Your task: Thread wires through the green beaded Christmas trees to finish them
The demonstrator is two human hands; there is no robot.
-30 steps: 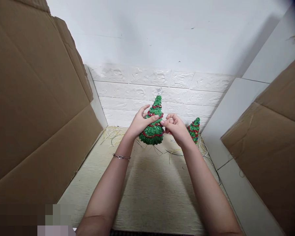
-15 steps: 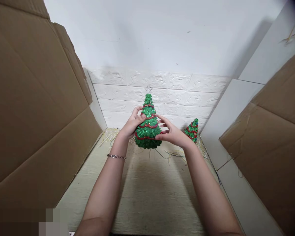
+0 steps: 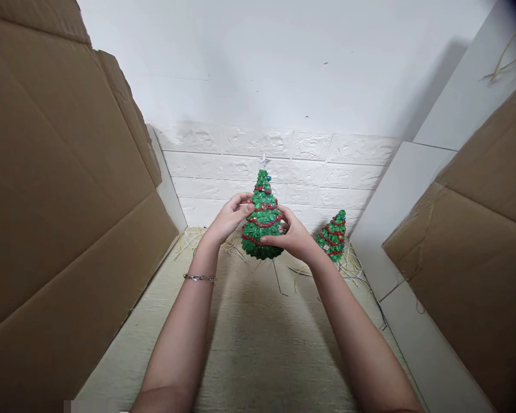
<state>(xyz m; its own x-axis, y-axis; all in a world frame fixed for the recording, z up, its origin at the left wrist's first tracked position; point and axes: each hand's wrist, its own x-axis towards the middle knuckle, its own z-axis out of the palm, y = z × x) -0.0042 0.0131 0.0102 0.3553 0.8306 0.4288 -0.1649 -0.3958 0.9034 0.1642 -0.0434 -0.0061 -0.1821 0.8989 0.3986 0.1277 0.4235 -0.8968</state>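
Observation:
A green glittery Christmas tree (image 3: 264, 221) with red garlands and a clear star (image 3: 264, 160) on top is held upright between my two hands. My left hand (image 3: 233, 215) grips its left side, thumb across the front. On the right side, my right hand (image 3: 290, 235) is wrapped round the lower part, with the thumb over the front and the other fingers partly hidden behind. Past my right wrist, a smaller green tree (image 3: 333, 235) with red garlands stands near the back wall.
Cardboard sheets rise at the left (image 3: 69, 189) and right (image 3: 477, 229). A white brick-patterned wall (image 3: 249, 143) closes the back. Thin yellowish strands (image 3: 352, 267) lie on the pale table (image 3: 258, 344) along the back and beside the small tree.
The held tree has turned, so a blue ball near its top and a pink patch now show. It appears slightly farther right, and my right thumb reaches farther across its front.

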